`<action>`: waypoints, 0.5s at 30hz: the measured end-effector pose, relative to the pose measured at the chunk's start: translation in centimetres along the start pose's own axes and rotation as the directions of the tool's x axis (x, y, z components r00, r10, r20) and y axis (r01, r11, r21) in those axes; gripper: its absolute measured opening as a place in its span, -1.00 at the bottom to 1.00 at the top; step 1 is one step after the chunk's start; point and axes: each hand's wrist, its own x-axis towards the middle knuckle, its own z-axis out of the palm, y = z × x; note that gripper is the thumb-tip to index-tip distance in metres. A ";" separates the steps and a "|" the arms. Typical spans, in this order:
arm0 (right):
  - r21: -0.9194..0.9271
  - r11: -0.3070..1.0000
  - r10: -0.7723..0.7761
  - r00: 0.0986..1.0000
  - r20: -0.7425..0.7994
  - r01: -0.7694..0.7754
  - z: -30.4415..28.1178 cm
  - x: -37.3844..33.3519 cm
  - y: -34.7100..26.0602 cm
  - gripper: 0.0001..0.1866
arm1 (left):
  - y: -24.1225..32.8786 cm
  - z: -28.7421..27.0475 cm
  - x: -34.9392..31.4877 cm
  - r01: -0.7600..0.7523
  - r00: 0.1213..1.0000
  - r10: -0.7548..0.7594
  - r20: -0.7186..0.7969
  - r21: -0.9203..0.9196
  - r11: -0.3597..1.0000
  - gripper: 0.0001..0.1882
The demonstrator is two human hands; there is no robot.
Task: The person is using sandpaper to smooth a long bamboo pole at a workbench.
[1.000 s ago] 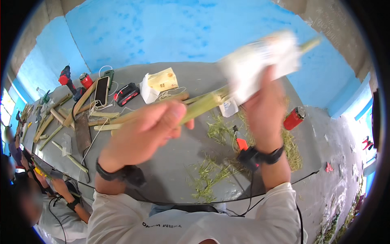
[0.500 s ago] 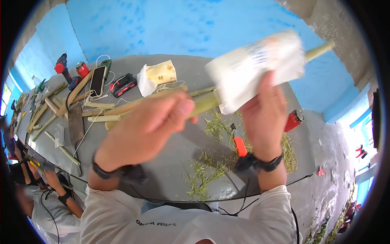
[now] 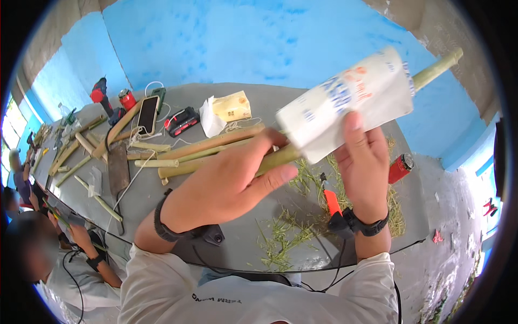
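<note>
A slim green bamboo pole [image 3: 438, 69] slants up to the right in front of me. Around its middle lies a folded white paper sheet [image 3: 324, 110] with blue and orange print. My right hand [image 3: 364, 167] grips this sheet from below, its thumb pressed on the near face. Left of the sheet, my left hand [image 3: 229, 181] is round the lower part of the pole, thumb stretched along it. The pole's lower end is hard to make out behind that hand.
Several cut bamboo pieces [image 3: 205, 146], a broad-bladed knife [image 3: 117, 173], a phone [image 3: 148, 114], a black-and-red battery [image 3: 182, 121] and a tissue pack [image 3: 232, 106] lie leftward. Shavings [image 3: 286, 237], an orange-handled tool [image 3: 332, 202] and a red can [image 3: 400, 167] are rightward. A co-worker [image 3: 81, 264] sits left.
My left hand has moved right along the pole, nearer the sheet, and its thumb now stretches out. The sheet, blurred before, is sharp now. The whole view has shifted slightly.
</note>
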 end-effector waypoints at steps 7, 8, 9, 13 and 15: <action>0.161 0.975 -0.195 0.936 0.293 0.153 1.5 -2.1 -1.6 -0.58 | 1.1 0.7 0.0 -0.049 0.998 0.054 0.026 -0.147 0.988 -0.44; 0.158 0.972 -0.211 0.941 0.265 0.174 1.5 -2.3 -1.9 -0.57 | 1.4 0.9 0.0 -0.109 0.994 0.111 0.010 -0.135 0.985 -0.44; 0.163 0.970 -0.217 0.943 0.253 0.180 1.6 -2.6 -2.1 -0.57 | 1.7 1.1 -0.1 -0.168 0.986 0.168 -0.005 -0.123 0.978 -0.44; 0.223 0.970 -0.151 0.962 0.229 0.099 1.6 -3.6 -3.6 -0.48 | 3.4 2.0 -1.6 -0.333 0.942 0.335 0.017 -0.071 0.940 -0.55; 0.247 0.968 -0.111 0.947 0.300 0.036 1.2 -4.7 -4.1 -0.46 | 5.2 1.5 -2.8 0.583 0.739 -0.222 0.637 -0.438 0.684 -0.64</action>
